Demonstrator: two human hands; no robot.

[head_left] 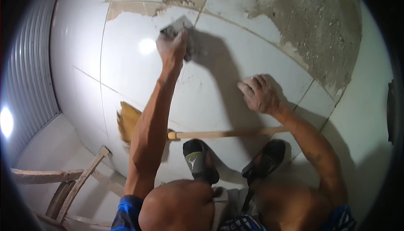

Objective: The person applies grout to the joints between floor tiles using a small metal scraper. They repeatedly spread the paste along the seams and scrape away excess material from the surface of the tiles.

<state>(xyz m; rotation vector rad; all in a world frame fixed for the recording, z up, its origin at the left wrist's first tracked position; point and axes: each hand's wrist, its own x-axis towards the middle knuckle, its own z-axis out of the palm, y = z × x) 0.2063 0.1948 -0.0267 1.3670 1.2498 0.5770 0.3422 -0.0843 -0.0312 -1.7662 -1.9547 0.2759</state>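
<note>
Stretched forward over large white floor tiles [139, 71], my left hand [171, 48] grips a flat, dusty grey piece with a dark edge [183, 24]. It is pressed to or just above the tile; its exact kind is unclear. Dark grey smudges lie on the tile beside it. My right hand [261, 94], whitened with dust, is low over the tile to the right. Its fingers are curled in, and the palm is hidden. Behind both hands lies a broom with yellowish bristles [128, 121] and a wooden handle [227, 133], partly covered by my left forearm.
Bare rough mortar [320, 29] shows at the far right, with a thinner bare strip [139, 8] at the far left. My shoes [200, 159] stand just behind the broom handle. A wooden frame [80, 184] is at the lower left, near a corrugated metal sheet [33, 63].
</note>
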